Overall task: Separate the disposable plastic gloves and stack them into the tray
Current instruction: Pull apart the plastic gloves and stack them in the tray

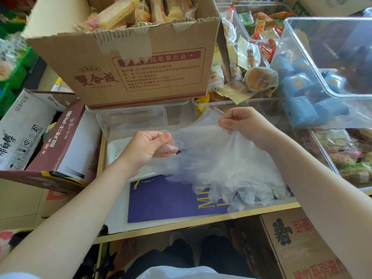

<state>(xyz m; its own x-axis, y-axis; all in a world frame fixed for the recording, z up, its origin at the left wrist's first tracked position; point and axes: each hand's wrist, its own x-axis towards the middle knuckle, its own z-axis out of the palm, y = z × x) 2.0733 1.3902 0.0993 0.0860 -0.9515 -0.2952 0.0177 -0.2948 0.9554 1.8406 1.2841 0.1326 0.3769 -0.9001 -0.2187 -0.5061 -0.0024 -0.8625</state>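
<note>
A bundle of thin clear plastic gloves (225,166) hangs in mid-air over the table, its finger ends drooping onto a purple booklet (167,200). My right hand (243,123) pinches the bundle's cuff end from above. My left hand (149,146) pinches a glove edge at the bundle's left side. Under my left hand lies a white tray (115,152), partly hidden by my wrist and the gloves. Behind it stands an empty clear plastic tub (130,119).
A big cardboard box (128,65) of wrapped cakes stands at the back. Clear bins of packaged snacks (330,63) fill the right side. Cartons (48,137) lie at the left, another carton (302,246) sits below the table edge at right.
</note>
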